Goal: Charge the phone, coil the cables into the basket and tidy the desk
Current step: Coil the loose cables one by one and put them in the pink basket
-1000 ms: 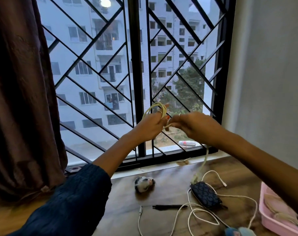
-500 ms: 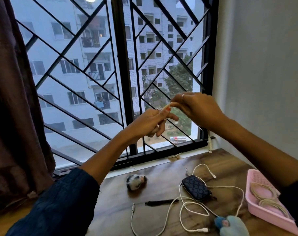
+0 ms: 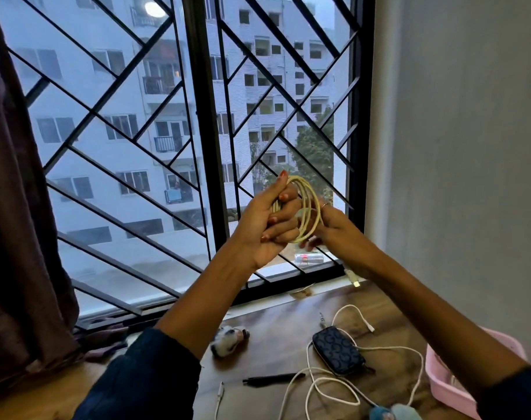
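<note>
The left hand [image 3: 265, 225] is raised in front of the window grille [image 3: 203, 140], its fingers curled in a tight grip round several loops of a yellowish cable [image 3: 309, 207], thumb pressed on top of the coil. The right hand [image 3: 338, 230] is just beside it on the right, touching the far side of the loops; its fingers are blurred and partly hidden behind the coil, so I cannot tell how its grip stands. The cable's free end with a plug [image 3: 352, 278] hangs below the right wrist, above the window sill.

Down on the wooden counter [image 3: 276, 334] a dark patterned pouch [image 3: 338, 354] lies right of centre, with a loose white cable [image 3: 333, 389] looping round and beneath it. A black pen [image 3: 273, 379] lies just left of that tangle. Farther left sits a small black-and-white furry object [image 3: 229, 341]. A pink basket [image 3: 449, 386] stands at the right edge, partly covered by the right forearm. A blue fuzzy item [image 3: 394, 413] shows at the near edge. A brown curtain [image 3: 21, 207] hangs at the left.
</note>
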{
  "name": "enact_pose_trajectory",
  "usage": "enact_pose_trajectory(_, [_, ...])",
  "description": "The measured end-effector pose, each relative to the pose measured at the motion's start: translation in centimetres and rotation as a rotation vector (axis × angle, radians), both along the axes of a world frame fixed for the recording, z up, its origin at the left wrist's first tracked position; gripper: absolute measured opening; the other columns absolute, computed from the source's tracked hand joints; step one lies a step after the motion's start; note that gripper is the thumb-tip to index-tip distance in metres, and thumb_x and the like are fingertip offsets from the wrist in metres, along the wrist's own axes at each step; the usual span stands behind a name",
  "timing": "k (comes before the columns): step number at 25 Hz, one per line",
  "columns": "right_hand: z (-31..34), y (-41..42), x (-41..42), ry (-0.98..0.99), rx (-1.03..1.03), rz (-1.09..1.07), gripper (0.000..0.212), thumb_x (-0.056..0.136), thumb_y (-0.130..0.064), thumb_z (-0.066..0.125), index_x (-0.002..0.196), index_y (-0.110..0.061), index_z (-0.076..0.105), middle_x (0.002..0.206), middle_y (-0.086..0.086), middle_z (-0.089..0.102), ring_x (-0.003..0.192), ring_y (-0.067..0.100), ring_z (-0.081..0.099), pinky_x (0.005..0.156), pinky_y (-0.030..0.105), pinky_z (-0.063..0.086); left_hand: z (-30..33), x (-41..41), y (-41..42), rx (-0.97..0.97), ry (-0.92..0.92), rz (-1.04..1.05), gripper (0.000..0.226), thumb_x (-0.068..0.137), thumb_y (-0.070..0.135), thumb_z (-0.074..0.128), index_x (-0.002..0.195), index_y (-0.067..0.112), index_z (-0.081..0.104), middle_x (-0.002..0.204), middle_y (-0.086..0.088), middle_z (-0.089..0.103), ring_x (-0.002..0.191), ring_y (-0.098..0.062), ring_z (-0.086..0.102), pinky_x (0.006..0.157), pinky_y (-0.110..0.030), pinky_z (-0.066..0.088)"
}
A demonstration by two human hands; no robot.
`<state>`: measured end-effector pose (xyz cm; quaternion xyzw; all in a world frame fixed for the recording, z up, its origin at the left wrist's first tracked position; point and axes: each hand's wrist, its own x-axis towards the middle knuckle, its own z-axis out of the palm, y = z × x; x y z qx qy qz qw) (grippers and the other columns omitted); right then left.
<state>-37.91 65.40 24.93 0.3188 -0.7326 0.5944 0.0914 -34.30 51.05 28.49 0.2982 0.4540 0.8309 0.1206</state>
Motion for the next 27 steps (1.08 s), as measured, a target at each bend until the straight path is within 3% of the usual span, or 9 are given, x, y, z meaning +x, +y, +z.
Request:
enact_pose_trajectory(4, [-0.1,0.6,0.3,-0.403,-0.516,0.237,0.033,0.088,0.003,0.037,0.097,-0.011,0.065,0.077,0.008,0.070,0.071,0.019,0.067,0.067,0.030,0.057,-0.6,-1.4,2.2,0.116,-0.053,0.057,0.044,0.093,0.037,0.038,0.057,0.014,0.049,0.034,0.004,0.032,0.020,-0.004,0.024,0.031,-0.017,0.011])
enact_pose_trajectory(8, [-0.8,2.2,-0.2,-0.593,-0.730,0.249,0.036,0.084,-0.001,0.031,0.096,-0.002,0.066,0.084,0.019,0.063,0.077,0.027,0.064,0.075,0.037,0.059,-1.9,-3.1,4.5,-0.071,-0.146,0.477,0.040,0.097,0.040,0.044,0.070,0.011,0.053,0.037,0.004,0.042,0.028,-0.006,0.040,0.036,-0.016,0.037])
enact_pose_trajectory(11, [-1.3,3.6,-0.6,-0.611,-0.759,0.154,0.030,0.092,-0.008,0.035,0.089,-0.004,0.064,0.073,0.014,0.065,0.069,0.023,0.064,0.072,0.038,0.058,-3.5,-4.3,5.9,-0.233,-0.124,0.720,0.033,0.097,0.035,0.047,0.077,0.011,0.057,0.047,0.004,0.047,0.036,-0.006,0.043,0.039,-0.018,0.039])
enact_pose_trajectory(13, [-1.9,4.3,-0.7,-0.554,-0.692,0.091,0.029,0.096,-0.014,0.038,0.089,-0.006,0.065,0.070,0.009,0.065,0.066,0.018,0.064,0.070,0.035,0.058,-4.6,-4.9,6.7,-0.244,-0.148,0.802,0.031,0.099,0.031,0.045,0.079,0.011,0.059,0.053,0.003,0.045,0.039,-0.005,0.041,0.039,-0.018,0.037])
enact_pose_trajectory(16, [-4.0,5.1,-0.9,-0.442,-0.527,-0.005,0.032,0.101,-0.026,0.038,0.103,-0.008,0.064,0.086,0.011,0.066,0.080,0.020,0.065,0.078,0.035,0.057,-6.1,-5.2,8.3,-0.179,-0.181,0.841,0.031,0.100,0.026,0.043,0.079,0.009,0.057,0.052,0.004,0.042,0.035,-0.003,0.036,0.036,-0.017,0.032])
enact_pose_trajectory(19, [-6.4,6.1,-1.0,-0.363,-0.463,-0.072,0.034,0.102,-0.032,0.032,0.109,-0.015,0.061,0.089,0.009,0.067,0.082,0.019,0.067,0.072,0.029,0.058,-7.3,-5.2,10.2,-0.153,-0.219,0.883,0.031,0.101,0.024,0.042,0.078,0.008,0.055,0.055,0.001,0.039,0.030,-0.001,0.033,0.033,-0.014,0.028])
enact_pose_trajectory(24, [-8.2,8.6,-0.4,-0.506,-0.458,-0.161,0.035,0.102,-0.028,0.033,0.097,-0.015,0.065,0.074,0.001,0.072,0.067,0.011,0.068,0.061,0.021,0.057,-7.9,-5.2,12.8,-0.056,-0.371,0.809,0.031,0.100,0.029,0.044,0.081,0.006,0.055,0.050,0.003,0.034,0.027,-0.002,0.029,0.029,-0.012,0.025])
enact_pose_trajectory(27, [-8.8,10.4,-0.3,-0.579,-0.376,-0.081,0.029,0.099,-0.024,0.040,0.105,-0.015,0.068,0.088,0.003,0.070,0.076,0.013,0.063,0.070,0.025,0.051,-8.3,-5.8,13.8,0.038,-0.449,0.706,0.038,0.099,0.035,0.045,0.074,0.008,0.054,0.037,0.009,0.030,0.028,-0.002,0.022,0.029,-0.013,0.019])
